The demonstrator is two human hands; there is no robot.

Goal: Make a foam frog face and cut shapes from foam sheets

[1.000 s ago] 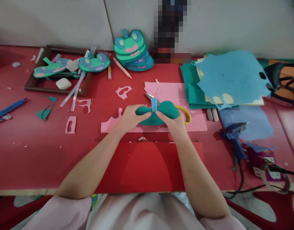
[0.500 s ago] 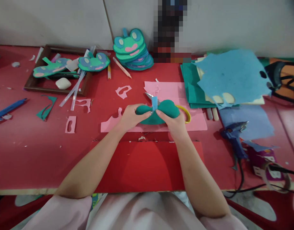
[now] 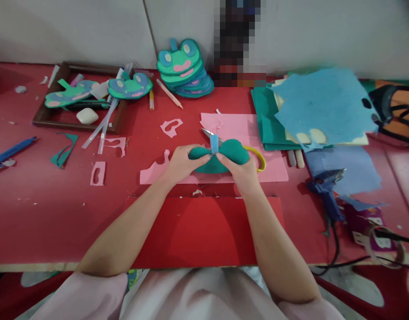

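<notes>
Head view shows your left hand (image 3: 181,163) and right hand (image 3: 244,174) both pinched on the green felt shape (image 3: 237,152) over the pink sheet (image 3: 244,126); loosen either pinch and the blue strip (image 3: 214,143) could slip crooked.

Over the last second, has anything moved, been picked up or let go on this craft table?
Nothing visibly changed. The left hand and right hand keep pinching the green felt piece with its blue strip above the pink sheet; scissors, glue gun and frog faces lie as before.
</notes>
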